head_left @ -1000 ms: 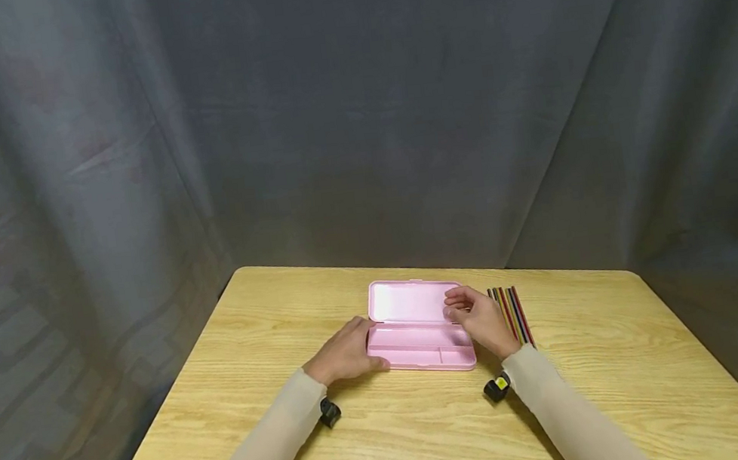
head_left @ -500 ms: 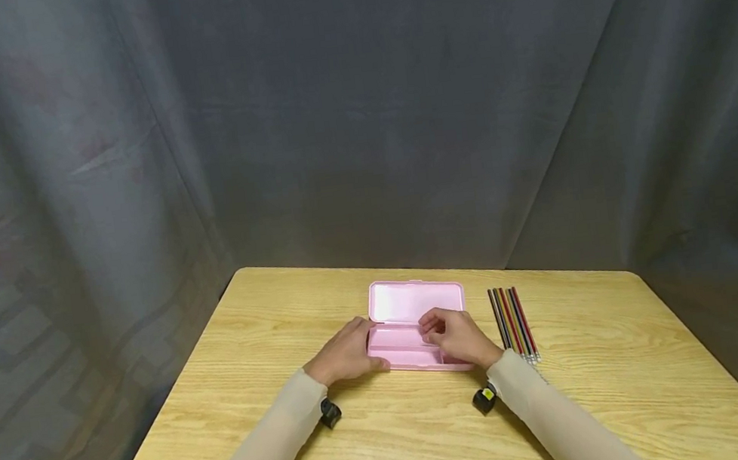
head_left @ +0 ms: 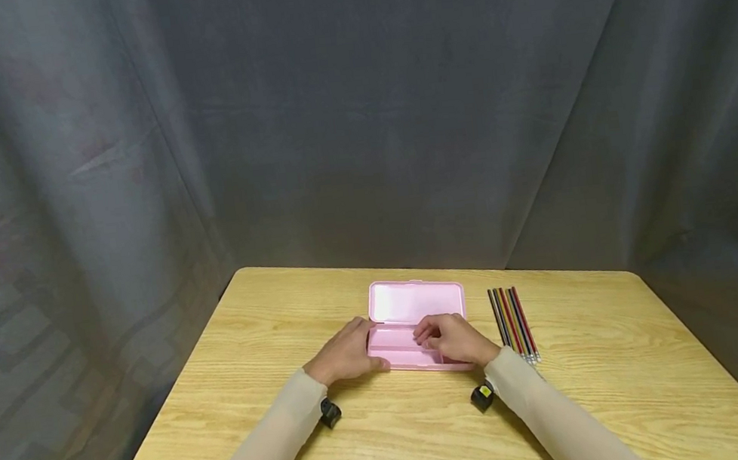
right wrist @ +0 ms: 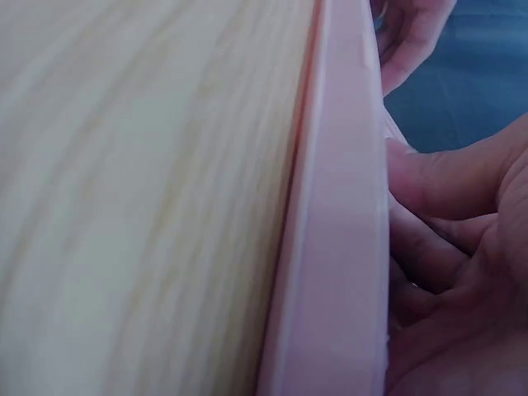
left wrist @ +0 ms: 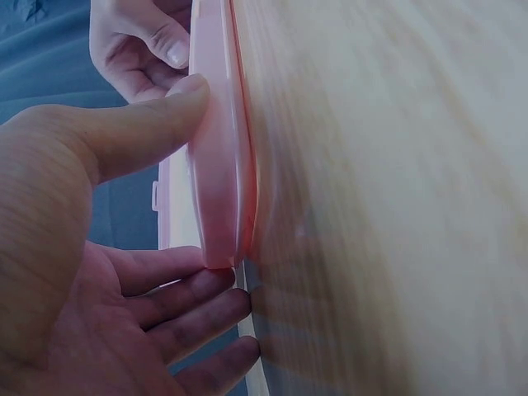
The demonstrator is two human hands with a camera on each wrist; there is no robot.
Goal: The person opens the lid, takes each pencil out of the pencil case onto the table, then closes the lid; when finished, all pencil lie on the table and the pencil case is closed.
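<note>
A pink pencil case [head_left: 405, 357] lies on the table with its lid [head_left: 411, 299] folded back. Long compartments and a short divider show inside it. My left hand [head_left: 347, 350] grips the case's left end. In the left wrist view, the thumb [left wrist: 177, 111] presses the front wall and the fingers sit at the end of the case. Over the right part of the tray is my right hand [head_left: 452, 336], its fingers bent down into the compartments. The front wall [right wrist: 342, 214] hides those fingertips in the right wrist view, so whether they hold anything is unclear.
Several pencils [head_left: 513, 323] in different colours lie side by side to the right of the case, their eraser ends toward me. The wooden table [head_left: 406, 438] ends at a grey curtain [head_left: 357, 125] behind and at both sides.
My right hand has moved left and toward me, from the lid's right edge to over the tray, slowing in the last half second. The left hand and case stay put.
</note>
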